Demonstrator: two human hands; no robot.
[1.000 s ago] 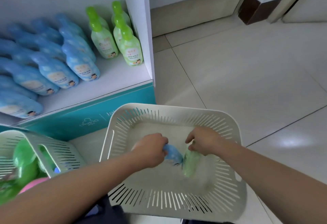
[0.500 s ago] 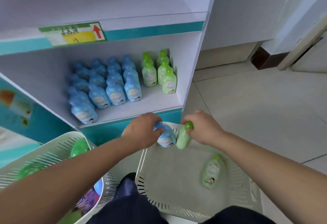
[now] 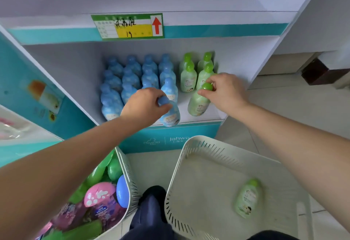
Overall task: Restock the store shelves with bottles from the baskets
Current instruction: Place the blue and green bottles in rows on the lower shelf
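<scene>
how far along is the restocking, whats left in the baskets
Done: blue rows and green bottles stand shelved. In hand: left hand places a blue bottle, right hand a green one. Left: one green bottle in the right basket; left basket still full.

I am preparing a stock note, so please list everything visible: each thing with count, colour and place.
Blue plastic bottles: about fourteen, blue, left part of the bottom shelf, one in the left grip.
Green plastic bottles: five, right part of the shelf, one in the right grip.
Loose green bottle: one, lying in the right white slotted basket.
Left white basket: one, holding green, pink and blue items.
Price label: one, green and yellow, upper shelf edge.
Left hand: holds a blue bottle.
Right hand: holds a green bottle.
</scene>
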